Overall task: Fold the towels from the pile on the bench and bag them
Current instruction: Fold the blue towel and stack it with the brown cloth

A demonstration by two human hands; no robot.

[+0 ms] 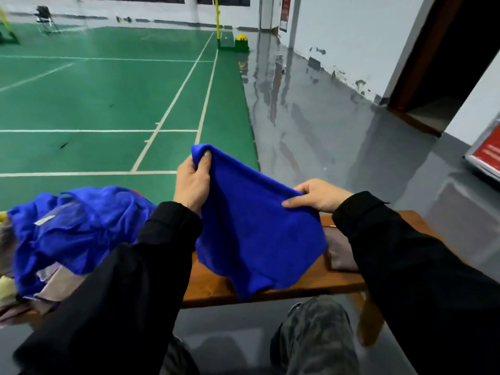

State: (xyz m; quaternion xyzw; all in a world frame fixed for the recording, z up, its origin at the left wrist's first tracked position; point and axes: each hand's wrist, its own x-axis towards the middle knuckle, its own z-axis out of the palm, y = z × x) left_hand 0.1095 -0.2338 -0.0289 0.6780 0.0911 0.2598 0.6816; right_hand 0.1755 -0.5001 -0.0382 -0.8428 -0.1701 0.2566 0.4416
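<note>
A blue towel (254, 228) hangs in the air above the wooden bench (213, 285), its lower edge drooping onto the seat. My left hand (192, 182) pinches its upper left corner, raised higher. My right hand (316, 196) pinches the opposite corner, lower and to the right. On the left end of the bench lies a crumpled blue mesh bag (75, 228) over a pile of towels (56, 282) in beige, grey and pale yellow. A folded brownish towel (342, 247) lies on the bench under my right forearm.
Beyond the bench stretches a green court floor (108, 98) with white lines; grey floor (311, 125) runs to the right along a white wall. A red-faced sign (487, 158) leans at the far right. My knee in camouflage trousers (313, 336) is below the bench.
</note>
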